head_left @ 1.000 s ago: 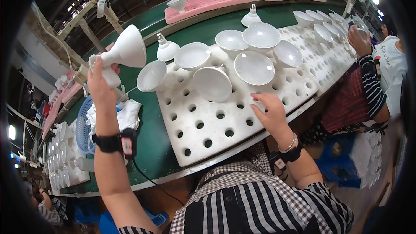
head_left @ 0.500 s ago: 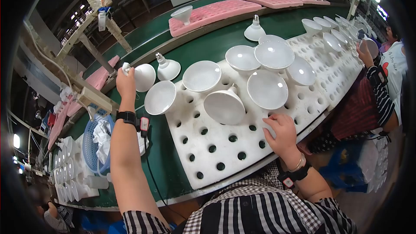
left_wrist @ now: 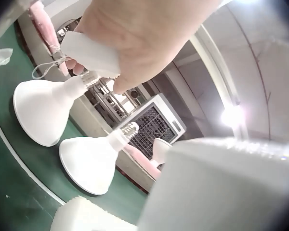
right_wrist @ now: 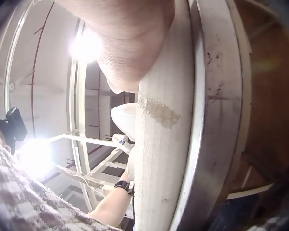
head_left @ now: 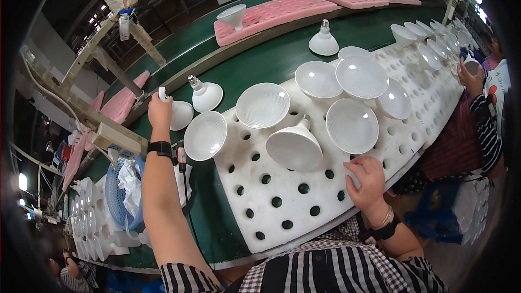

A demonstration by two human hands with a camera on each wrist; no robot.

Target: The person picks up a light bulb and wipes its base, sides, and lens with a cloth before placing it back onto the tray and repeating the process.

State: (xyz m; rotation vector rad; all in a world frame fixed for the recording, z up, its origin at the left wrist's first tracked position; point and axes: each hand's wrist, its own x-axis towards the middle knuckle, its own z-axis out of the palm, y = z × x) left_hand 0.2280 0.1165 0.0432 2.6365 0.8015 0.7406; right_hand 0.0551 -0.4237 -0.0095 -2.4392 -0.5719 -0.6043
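Note:
My left hand [head_left: 159, 113] is raised over the green belt at the left and grips a white plastic piece [left_wrist: 91, 54] with a thin cord loop. Just below it, a white reflector lamp [left_wrist: 43, 110] stands face down on the belt, its screw base right at the hand's fingers. A second lamp [head_left: 206, 95] stands face down beside it. My right hand [head_left: 369, 184] rests low over the near edge of the white foam board [head_left: 293, 206], fingers loosely bent and holding nothing. Several lamp cups [head_left: 263, 106] sit face up or tilted on the board.
Pink foam trays [head_left: 277, 16] lie along the back, one bearing a lamp cup [head_left: 233, 17]. A blue basket [head_left: 115, 184] with white cloth stands at the left, near more lamp cups. Another person's hand [head_left: 471, 76] works at the far right.
My left hand has brought the lamp it held down onto the green belt, next to the other lamp, and keeps the white plastic piece. The right hand stays near the board's edge.

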